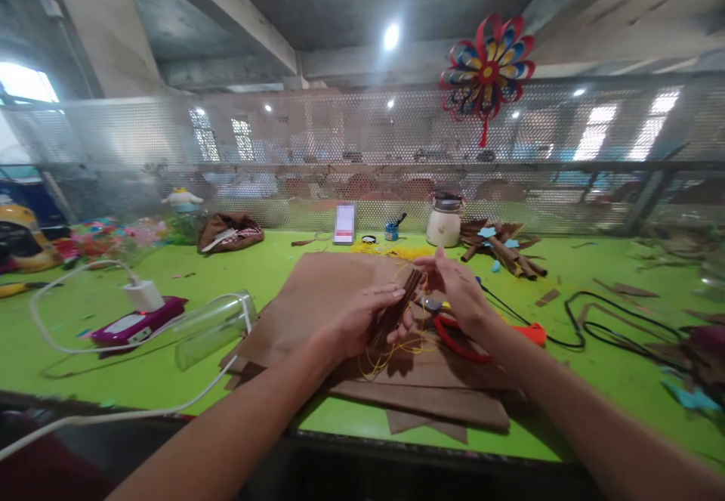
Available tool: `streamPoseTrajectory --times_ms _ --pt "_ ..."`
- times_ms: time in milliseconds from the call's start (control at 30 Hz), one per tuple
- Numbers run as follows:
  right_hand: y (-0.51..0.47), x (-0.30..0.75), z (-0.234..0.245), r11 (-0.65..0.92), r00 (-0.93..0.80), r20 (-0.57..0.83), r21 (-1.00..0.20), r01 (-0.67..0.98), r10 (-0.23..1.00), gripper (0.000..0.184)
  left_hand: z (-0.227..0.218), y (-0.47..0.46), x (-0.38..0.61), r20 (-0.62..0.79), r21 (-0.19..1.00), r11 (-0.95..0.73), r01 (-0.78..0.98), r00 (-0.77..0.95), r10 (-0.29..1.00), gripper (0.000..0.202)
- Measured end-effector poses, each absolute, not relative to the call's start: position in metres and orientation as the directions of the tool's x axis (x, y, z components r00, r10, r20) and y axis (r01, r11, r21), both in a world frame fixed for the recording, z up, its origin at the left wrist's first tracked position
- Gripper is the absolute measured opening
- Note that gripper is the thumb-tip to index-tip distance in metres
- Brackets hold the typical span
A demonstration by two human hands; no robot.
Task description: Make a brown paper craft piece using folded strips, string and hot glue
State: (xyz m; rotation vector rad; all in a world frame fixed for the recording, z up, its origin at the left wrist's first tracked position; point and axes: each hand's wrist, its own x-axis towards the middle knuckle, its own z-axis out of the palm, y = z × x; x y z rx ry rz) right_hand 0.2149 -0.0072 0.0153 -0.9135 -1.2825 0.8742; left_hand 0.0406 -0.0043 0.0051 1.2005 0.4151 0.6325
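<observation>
My left hand (pixel 362 320) is closed round a bundle of thin dark brown strips (pixel 399 306), held slanting above a stack of brown felt sheets (pixel 317 297). My right hand (pixel 456 286) is at the upper end of the bundle, with its fingers pinched there on something I cannot make out. Loose yellow thread (pixel 390 354) hangs and curls below the bundle onto the felt. Red-handled scissors (pixel 461 338) lie just right of my hands, under my right wrist.
On the green table (pixel 113 380), a clear plastic tube (pixel 212 327), a pink phone (pixel 136 323) on a white charger cable, a brown pouch (pixel 229 230), a white jar (pixel 445 223), brown felt rolls (pixel 504 248) and black cable (pixel 617 327). A mesh wall with a pinwheel (pixel 487 70) stands behind.
</observation>
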Motion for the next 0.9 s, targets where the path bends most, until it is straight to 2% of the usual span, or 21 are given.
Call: streamPoseTrajectory --times_ms 100,200,367,500,600,767,833,900 --pt "-0.005 0.217 0.014 0.421 0.095 0.424 -0.906 0.049 0.901 0.052 0.008 -0.005 0.039 0.019 0.941 0.249 -0.229 0.772 0.635 0.025" --pt "-0.005 0.22 0.015 0.441 0.021 0.442 -0.897 0.012 0.897 0.051 0.009 -0.005 0.038 -0.006 0.931 0.291 -0.219 0.789 0.614 0.028" --pt "-0.014 0.225 0.02 0.545 -0.189 0.526 -0.836 0.066 0.829 0.039 0.009 -0.005 0.04 -0.06 0.91 0.377 -0.174 0.844 0.533 0.034" --pt "-0.019 0.229 0.025 0.586 -0.369 0.497 -0.789 0.186 0.785 0.031 0.01 -0.005 0.041 -0.072 0.892 0.425 -0.153 0.881 0.468 0.036" --pt "-0.017 0.228 0.023 0.574 -0.348 0.488 -0.792 0.21 0.801 0.027 0.012 -0.004 0.041 -0.099 0.884 0.449 -0.132 0.886 0.454 0.042" --pt "-0.012 0.225 0.013 0.446 -0.32 0.397 -0.89 0.095 0.86 0.023 0.016 -0.005 0.04 -0.139 0.886 0.452 -0.102 0.872 0.469 0.061" --pt "-0.008 0.224 0.01 0.405 -0.255 0.381 -0.913 0.048 0.889 0.022 0.017 -0.005 0.04 -0.147 0.881 0.463 -0.1 0.872 0.467 0.071" --pt "-0.004 0.225 0.008 0.38 -0.117 0.379 -0.925 -0.02 0.918 0.023 0.017 -0.003 0.039 -0.132 0.872 0.468 -0.143 0.852 0.506 0.078"
